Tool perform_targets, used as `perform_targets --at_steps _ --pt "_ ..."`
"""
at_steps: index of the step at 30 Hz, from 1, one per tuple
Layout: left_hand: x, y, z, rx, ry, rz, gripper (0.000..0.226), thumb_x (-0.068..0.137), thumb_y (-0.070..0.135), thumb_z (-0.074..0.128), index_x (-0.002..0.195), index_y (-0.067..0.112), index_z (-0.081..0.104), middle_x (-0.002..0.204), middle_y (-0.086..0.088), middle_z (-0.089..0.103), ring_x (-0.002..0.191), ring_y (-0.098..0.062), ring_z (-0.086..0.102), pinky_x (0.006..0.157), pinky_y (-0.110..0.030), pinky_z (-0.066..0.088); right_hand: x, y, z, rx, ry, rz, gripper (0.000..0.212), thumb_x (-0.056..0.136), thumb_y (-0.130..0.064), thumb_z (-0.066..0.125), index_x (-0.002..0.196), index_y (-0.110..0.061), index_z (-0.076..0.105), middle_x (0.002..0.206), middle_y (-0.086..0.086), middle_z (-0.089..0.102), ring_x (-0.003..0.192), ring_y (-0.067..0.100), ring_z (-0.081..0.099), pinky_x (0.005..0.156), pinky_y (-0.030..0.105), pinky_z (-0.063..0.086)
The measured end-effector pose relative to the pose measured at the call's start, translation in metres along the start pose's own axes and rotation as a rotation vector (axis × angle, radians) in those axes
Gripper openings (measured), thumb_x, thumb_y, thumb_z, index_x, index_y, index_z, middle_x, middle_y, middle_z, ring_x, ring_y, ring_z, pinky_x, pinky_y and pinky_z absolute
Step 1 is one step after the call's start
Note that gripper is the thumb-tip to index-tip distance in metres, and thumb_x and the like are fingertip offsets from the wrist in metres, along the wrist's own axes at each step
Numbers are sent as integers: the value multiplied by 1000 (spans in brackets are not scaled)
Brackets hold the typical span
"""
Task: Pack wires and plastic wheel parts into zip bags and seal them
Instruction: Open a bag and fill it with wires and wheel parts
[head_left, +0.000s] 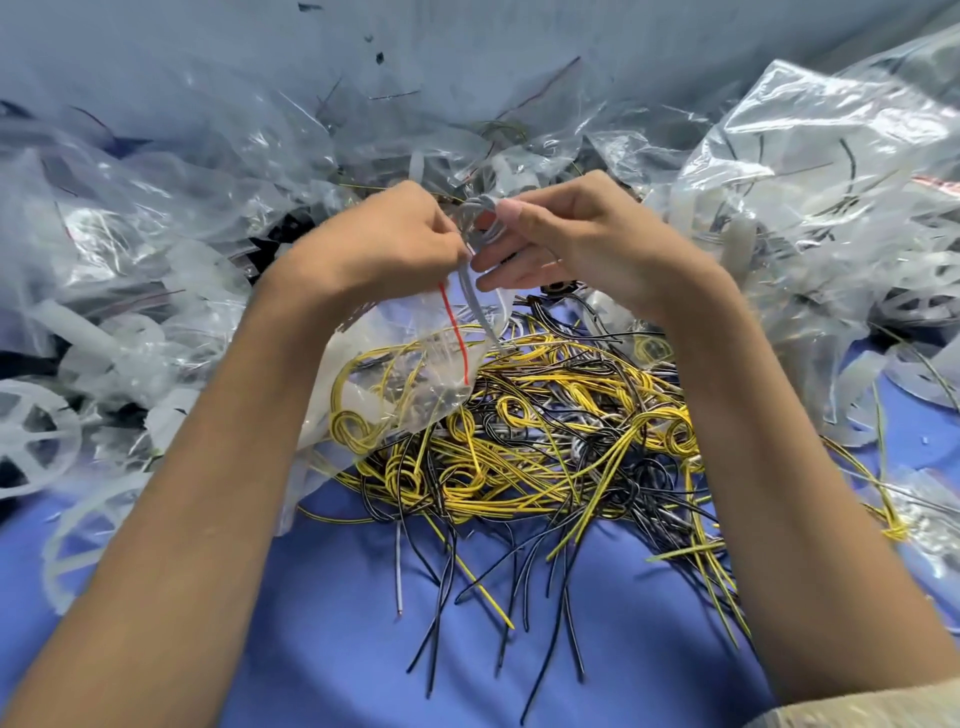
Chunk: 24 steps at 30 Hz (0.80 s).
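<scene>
My left forearm (208, 457) and right forearm (769, 426) reach forward from the 2 lower corners and converge, so my hands almost touch at the middle. My left hand (400, 239) is curled, knuckles up, its fingertips pinching the mouth of a clear plastic zip bag (415, 364). My right hand (587, 244) pinches a small grey coiled wire (480, 221) between thumb and forefinger, with the lower fingers (506, 265) stretched toward the left hand.

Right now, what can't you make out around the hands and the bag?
Head view, zip bag: mouth hidden behind the left hand; open or sealed unknown.
Head view, grey wire coil: partly covered by the right hand.
Head view, plastic wheel: cut by the left edge.
</scene>
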<state>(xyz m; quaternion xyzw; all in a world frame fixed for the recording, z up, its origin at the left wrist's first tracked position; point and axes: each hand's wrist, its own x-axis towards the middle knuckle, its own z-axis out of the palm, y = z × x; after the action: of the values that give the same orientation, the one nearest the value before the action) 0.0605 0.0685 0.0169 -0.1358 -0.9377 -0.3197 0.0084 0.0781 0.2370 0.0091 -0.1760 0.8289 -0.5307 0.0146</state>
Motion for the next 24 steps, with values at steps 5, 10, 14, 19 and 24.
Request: perform_targets --at_steps 5,10,14,19,24 --pt "-2 -3 -6 66 53 70 13 84 21 66 90 15 76 90 -11 70 88 -26 62 81 -32 50 1 5 -5 -5 -26 20 24 98 -14 47 104 -1 66 87 11 72 79 21 72 76 34 59" --pt "-7 5 -9 44 52 146 23 81 20 68 104 24 72 90 -6 70 91 -22 62 82 -33 50 2 3 0 -28 -93 31 25 97 -14 49 105 2 66 84 12 72 76 21 72 69 29 59" --pt "-8 8 -9 88 83 186 28 79 15 66 103 29 71 69 10 58 62 0 53 57 -11 40 6 0 26 -63 -158 46 25 99 -10 43 99 4 63 82 11 68 67 12 68 74 28 58" --pt "-11 11 -13 -12 56 206 35 77 5 53 98 25 73 65 8 53 52 1 44 46 -8 31 6 1 46 -370 -350 110 27 95 -6 45 111 -8 66 104 12 70 81 13 59 83 32 52" --pt "-10 14 -5 -9 5 199 34 80 7 52 97 29 72 76 11 61 62 3 50 53 -6 35 5 -4 55 -440 -382 71 17 93 -18 54 80 -27 60 54 -20 57 48 -6 50 46 6 39"
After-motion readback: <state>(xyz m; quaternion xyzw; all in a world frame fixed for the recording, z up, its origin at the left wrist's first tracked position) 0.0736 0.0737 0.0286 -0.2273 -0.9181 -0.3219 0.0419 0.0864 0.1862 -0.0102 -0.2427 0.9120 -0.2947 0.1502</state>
